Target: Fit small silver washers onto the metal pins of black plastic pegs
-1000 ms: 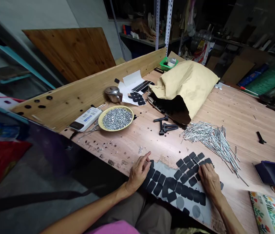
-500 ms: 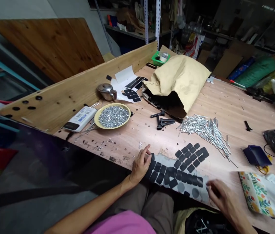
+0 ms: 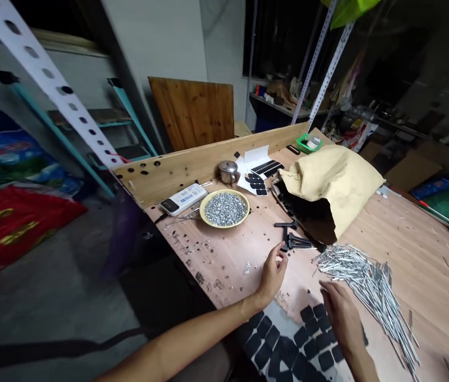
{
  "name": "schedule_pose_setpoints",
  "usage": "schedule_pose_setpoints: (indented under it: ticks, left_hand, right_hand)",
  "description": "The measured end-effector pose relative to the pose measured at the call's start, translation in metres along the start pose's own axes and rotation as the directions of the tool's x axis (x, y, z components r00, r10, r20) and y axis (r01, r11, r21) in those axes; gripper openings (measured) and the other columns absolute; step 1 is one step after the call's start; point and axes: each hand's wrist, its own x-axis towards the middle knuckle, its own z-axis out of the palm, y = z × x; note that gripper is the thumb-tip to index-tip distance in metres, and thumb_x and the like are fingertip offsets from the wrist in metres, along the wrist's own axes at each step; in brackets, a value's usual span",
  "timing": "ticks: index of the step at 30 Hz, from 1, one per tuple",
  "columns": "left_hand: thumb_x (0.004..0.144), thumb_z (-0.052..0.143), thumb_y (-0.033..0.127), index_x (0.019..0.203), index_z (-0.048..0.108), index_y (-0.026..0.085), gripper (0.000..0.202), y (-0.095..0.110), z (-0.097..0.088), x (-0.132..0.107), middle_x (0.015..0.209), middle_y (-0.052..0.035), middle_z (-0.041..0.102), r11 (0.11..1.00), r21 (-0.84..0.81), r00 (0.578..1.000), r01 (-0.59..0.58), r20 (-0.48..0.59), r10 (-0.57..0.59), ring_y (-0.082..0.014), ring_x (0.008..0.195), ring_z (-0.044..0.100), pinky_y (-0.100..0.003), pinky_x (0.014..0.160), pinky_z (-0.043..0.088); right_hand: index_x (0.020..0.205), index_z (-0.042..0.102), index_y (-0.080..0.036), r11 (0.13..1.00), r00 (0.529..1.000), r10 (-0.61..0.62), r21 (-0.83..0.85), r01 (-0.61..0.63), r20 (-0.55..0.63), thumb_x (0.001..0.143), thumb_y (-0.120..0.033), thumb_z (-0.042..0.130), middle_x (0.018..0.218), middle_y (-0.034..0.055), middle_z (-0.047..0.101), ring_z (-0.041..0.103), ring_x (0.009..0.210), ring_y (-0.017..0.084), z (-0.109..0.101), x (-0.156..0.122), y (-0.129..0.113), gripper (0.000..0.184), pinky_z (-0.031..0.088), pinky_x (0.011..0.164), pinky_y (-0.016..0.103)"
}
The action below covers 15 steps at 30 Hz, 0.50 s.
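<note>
My left hand (image 3: pixel 274 273) is over the table with its fingers curved and apart. Its fingertips reach the near end of several black T-shaped plastic pieces (image 3: pixel 299 242); whether they touch is unclear. To its right, my right hand (image 3: pixel 341 313) has its fingers stretched out toward the left, with nothing visible in them. It hangs over black rounded-square pads (image 3: pixel 311 347) and partly covers them. Beside it lies a heap of thin metal rods (image 3: pixel 371 281). Small metal nuts (image 3: pixel 247 268) lie left of my left hand.
A yellow bowl (image 3: pixel 244 216) full of small metal parts stands near a white device (image 3: pixel 184 200) and a lidded metal pot (image 3: pixel 228 172). Behind is a large open paper sack (image 3: pixel 343 183). A wooden board (image 3: pixel 192 154) edges the table's far-left side.
The view has swung left and up. Both hands have left the sheet of pads at the front edge; the left moved forward to the black plastic pieces, the right forward beside the rods.
</note>
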Motion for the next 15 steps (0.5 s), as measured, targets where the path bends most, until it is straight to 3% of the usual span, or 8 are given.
schedule_pose_setpoints:
  ticks: [3,5,7,11,13,15]
  left_hand:
    - [0.083,0.052,0.022,0.118,0.053,0.020,0.035,-0.008,0.010,0.016,0.089,-0.0038,0.060,0.994,-0.068,0.994,0.082,-0.071,-0.087,-0.0062,0.055,0.047,-0.017,0.050,0.042]
    - [0.084,0.051,0.028,0.111,0.057,0.019,0.029,-0.010,0.015,0.023,0.083,-0.0025,0.059,0.981,-0.102,0.986,0.163,-0.012,-0.165,-0.0050,0.049,0.044,-0.016,0.045,0.038]
    - [0.085,0.049,0.035,0.100,0.060,0.016,0.027,-0.009,0.018,0.027,0.075,-0.0004,0.057,0.961,-0.120,0.965,0.250,0.112,-0.238,-0.0034,0.041,0.039,-0.016,0.039,0.033]
    - [0.082,0.047,0.049,0.085,0.061,0.013,0.039,0.000,0.019,0.031,0.067,0.0010,0.054,0.914,-0.097,0.889,0.394,0.294,-0.352,-0.0028,0.034,0.037,-0.017,0.032,0.024]
    - [0.080,0.049,0.053,0.084,0.060,0.013,0.042,0.004,0.019,0.035,0.069,-0.0004,0.056,0.898,-0.104,0.873,0.427,0.307,-0.380,-0.0038,0.036,0.040,-0.017,0.032,0.026]
    - [0.077,0.056,0.052,0.087,0.061,0.013,0.040,0.007,0.020,0.040,0.074,-0.0028,0.059,0.898,-0.152,0.885,0.412,0.301,-0.355,-0.0062,0.044,0.048,-0.017,0.037,0.034]
  right_hand:
    - [0.114,0.059,-0.022,0.971,0.994,-0.015,-0.234,0.040,0.104,0.085,-0.008,0.037,0.108,0.0065,0.066,0.060,0.091,0.019,0.038,0.071,-0.003,0.039,0.048,0.072,0.028]
    - [0.117,0.058,-0.023,0.951,0.980,0.005,-0.303,0.056,0.197,0.081,-0.003,0.041,0.112,0.0064,0.064,0.058,0.092,0.019,0.052,0.107,-0.001,0.044,0.046,0.074,0.028]
    - [0.108,0.062,-0.023,0.949,0.970,0.009,-0.307,0.068,0.245,0.078,-0.004,0.048,0.103,0.0063,0.067,0.058,0.090,0.019,0.059,0.131,0.004,0.038,0.045,0.072,0.027]
    - [0.094,0.065,-0.020,0.953,0.965,0.039,-0.300,0.042,0.261,0.074,-0.016,0.057,0.089,0.0067,0.066,0.061,0.084,0.020,0.059,0.144,0.015,0.022,0.043,0.065,0.026]
    - [0.098,0.063,-0.018,0.966,0.977,0.115,-0.248,-0.069,0.180,0.076,-0.026,0.054,0.092,0.0081,0.066,0.062,0.082,0.021,0.056,0.136,0.017,0.025,0.044,0.062,0.028]
    - [0.099,0.061,-0.017,0.977,0.975,0.210,-0.062,-0.206,0.074,0.077,-0.036,0.052,0.093,0.0092,0.066,0.063,0.078,0.021,0.054,0.122,0.014,0.031,0.046,0.061,0.029]
